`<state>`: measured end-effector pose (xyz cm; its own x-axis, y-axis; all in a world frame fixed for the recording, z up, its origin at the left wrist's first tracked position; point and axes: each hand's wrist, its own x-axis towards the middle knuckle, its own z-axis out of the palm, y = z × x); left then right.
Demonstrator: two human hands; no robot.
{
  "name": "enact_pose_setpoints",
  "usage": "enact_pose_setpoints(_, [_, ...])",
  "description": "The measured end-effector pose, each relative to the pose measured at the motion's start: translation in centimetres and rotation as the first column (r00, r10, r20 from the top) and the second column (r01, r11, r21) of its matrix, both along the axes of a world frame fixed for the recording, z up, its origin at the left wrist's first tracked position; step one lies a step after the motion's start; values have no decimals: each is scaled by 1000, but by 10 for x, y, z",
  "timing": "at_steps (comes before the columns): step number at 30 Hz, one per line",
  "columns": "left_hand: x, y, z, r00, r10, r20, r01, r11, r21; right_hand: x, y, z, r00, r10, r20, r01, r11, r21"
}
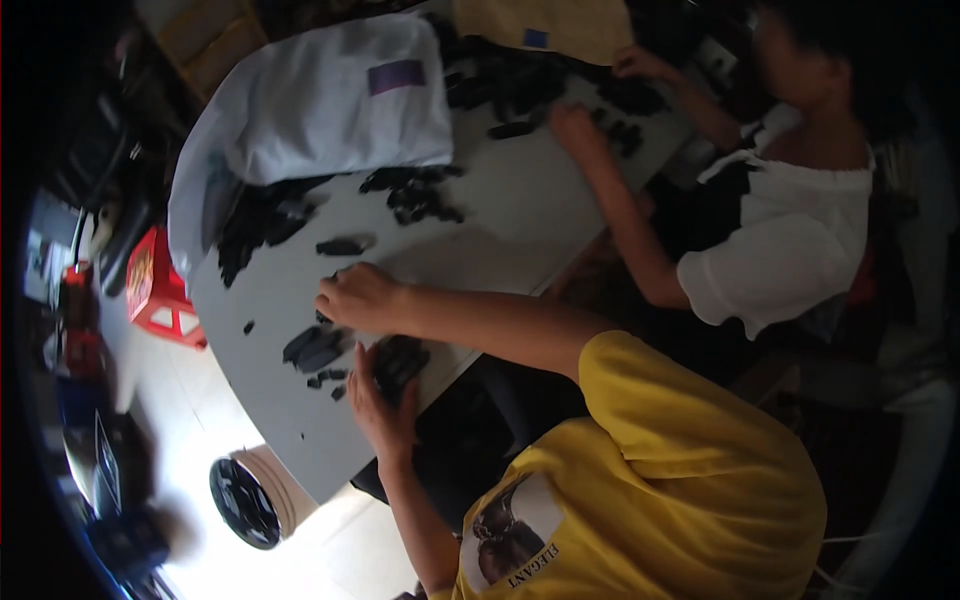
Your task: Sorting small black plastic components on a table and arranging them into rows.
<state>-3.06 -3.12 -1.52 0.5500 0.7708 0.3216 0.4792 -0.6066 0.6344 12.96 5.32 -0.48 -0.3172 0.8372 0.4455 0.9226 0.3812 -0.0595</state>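
My right hand (362, 298) is over the grey-white table (270, 395), its fingers pinched together. A small dark bit shows under the fingertips, too dim to name. Nearer to me, my left hand (378, 408) rests on its side with fingers stretched out and thumb apart. It lies against a heap of small black parts (402, 362). Just left of the hands are larger flat black pieces (314, 348) and several tiny black bits (326, 379). Beyond my right hand, a single black oblong piece (341, 246) lies apart.
A white sack (335, 110) with a purple patch lies at the back, black piles (410, 190) before it. A co-worker in white (790, 230) handles black parts near a tan sack (550, 25). On the floor stand a bucket of black pieces (245, 502) and a red box (150, 290).
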Motion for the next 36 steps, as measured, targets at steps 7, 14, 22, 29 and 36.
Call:
enact_pose_setpoints(7, [-4, -3, 3, 1000, 25, 19, -25, 1000, -5, 34, -26, 10, 942, -241, -234, 151, 925, -348])
enact_pose_setpoints(14, [-1, -1, 8, 1000, 5, 14, -5, 1000, 2, 64, -32, 10, 942, 57, -331, -156, 947, -281])
enact_pose_setpoints(22, [6, -5, 16, 993, 91, -70, -86, 994, 70, 53, -37, 8, 925, -25, -378, -118, 930, -348])
enact_pose_setpoints(29, [0, -5, 12, 986, 99, -136, -97, 995, 25, 67, -59, 19, 791, -3, -611, -197, 945, -260])
enact_pose_setpoints(36, [4, -4, 16, 982, 93, -167, -93, 996, 10, 172, -64, 4, 581, -425, -694, 337, 902, -270])
